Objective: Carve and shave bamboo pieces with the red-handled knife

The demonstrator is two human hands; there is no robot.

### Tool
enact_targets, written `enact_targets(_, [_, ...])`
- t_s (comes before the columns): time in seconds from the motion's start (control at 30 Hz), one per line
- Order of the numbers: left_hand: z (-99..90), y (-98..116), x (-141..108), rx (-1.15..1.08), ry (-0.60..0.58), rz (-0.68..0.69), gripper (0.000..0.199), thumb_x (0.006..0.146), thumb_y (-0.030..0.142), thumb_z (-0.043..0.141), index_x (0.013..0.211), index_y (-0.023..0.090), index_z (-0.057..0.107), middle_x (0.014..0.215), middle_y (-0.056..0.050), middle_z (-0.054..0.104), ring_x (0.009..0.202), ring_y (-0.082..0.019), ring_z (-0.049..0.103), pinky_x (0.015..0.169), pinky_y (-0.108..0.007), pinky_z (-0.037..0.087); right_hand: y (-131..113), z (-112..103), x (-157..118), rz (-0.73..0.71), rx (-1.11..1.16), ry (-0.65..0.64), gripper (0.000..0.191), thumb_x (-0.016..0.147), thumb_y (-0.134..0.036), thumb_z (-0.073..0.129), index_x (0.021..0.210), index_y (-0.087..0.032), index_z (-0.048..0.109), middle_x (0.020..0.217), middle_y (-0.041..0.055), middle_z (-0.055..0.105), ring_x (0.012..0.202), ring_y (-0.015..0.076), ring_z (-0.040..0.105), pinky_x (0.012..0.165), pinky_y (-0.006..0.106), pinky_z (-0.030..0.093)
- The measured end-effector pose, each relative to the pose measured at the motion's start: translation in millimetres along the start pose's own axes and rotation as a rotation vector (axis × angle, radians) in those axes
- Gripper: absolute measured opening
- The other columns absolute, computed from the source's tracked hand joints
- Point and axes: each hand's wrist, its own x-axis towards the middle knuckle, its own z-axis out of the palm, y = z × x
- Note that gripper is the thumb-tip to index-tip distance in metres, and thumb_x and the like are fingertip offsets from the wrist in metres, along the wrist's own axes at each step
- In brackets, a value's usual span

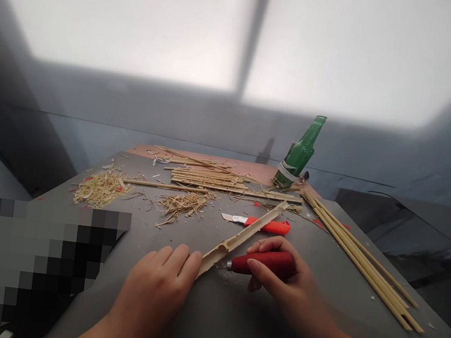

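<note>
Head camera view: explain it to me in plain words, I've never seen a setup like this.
There is no machine here: these are a person's bare hands, seen from a camera worn on the head, looking forward and down. The left hand holds a split, hollow stick. The right hand grips a red-handled tool whose thin metal tip sits close to the stick; whether they touch is hard to tell. On the grey table lie an orange-red cutter, thin sticks, piles of shavings and longer sticks at right. A green bottle is at the back.
</note>
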Motion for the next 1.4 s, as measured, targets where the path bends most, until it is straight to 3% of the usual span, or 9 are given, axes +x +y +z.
enact_targets(0.2, [-6.3, 2, 1, -0.019, -0.099, -0.018, 0.04, 0.081, -0.002, 0.056, 0.112, 0.022, 0.066, 0.095, -0.004, 0.069, 0.081, -0.027, 0.069, 0.068, -0.043, 0.061, 0, -5, 0, -0.038, 0.01, 0.044, 0.035, 0.074, -0.045, 0.085, 0.085, -0.022, 0.062, 0.089, 0.0004, 0.065, 0.051, 0.0113, 0.064, 0.05, 0.026, 0.06])
enact_targets(0.7, [-9.0, 4, 1, -0.017, -0.153, -0.032, 0.041, 0.085, -0.002, 0.054, 0.116, 0.023, 0.065, 0.101, -0.004, 0.069, 0.086, -0.026, 0.068, 0.074, -0.042, 0.061, -2, -4, -1, -0.074, -0.028, 0.077, 0.032, 0.075, -0.044, 0.085, 0.085, -0.022, 0.064, 0.085, 0.0001, 0.067, 0.051, 0.0122, 0.065, 0.05, 0.025, 0.059])
enact_targets(1.27, [5.2, -2, -4, 0.005, 0.094, 0.05, 0.031, 0.085, 0.001, 0.054, 0.107, 0.021, 0.065, 0.09, -0.003, 0.069, 0.074, -0.023, 0.066, 0.063, -0.035, 0.058, -2, -3, 1, -0.063, -0.043, 0.095, 0.033, 0.073, -0.044, 0.086, 0.084, -0.022, 0.065, 0.085, 0.0002, 0.068, 0.051, 0.0125, 0.065, 0.051, 0.027, 0.06])
enact_targets(1.4, [8.3, -2, -4, -0.01, 0.194, 0.113, 0.033, 0.087, 0.001, 0.049, 0.111, 0.019, 0.064, 0.098, -0.005, 0.07, 0.077, -0.023, 0.066, 0.066, -0.036, 0.06, -1, -2, 1, -0.052, -0.042, 0.091, 0.035, 0.072, -0.046, 0.086, 0.085, -0.022, 0.063, 0.088, 0.0011, 0.068, 0.052, 0.0129, 0.065, 0.051, 0.027, 0.06])
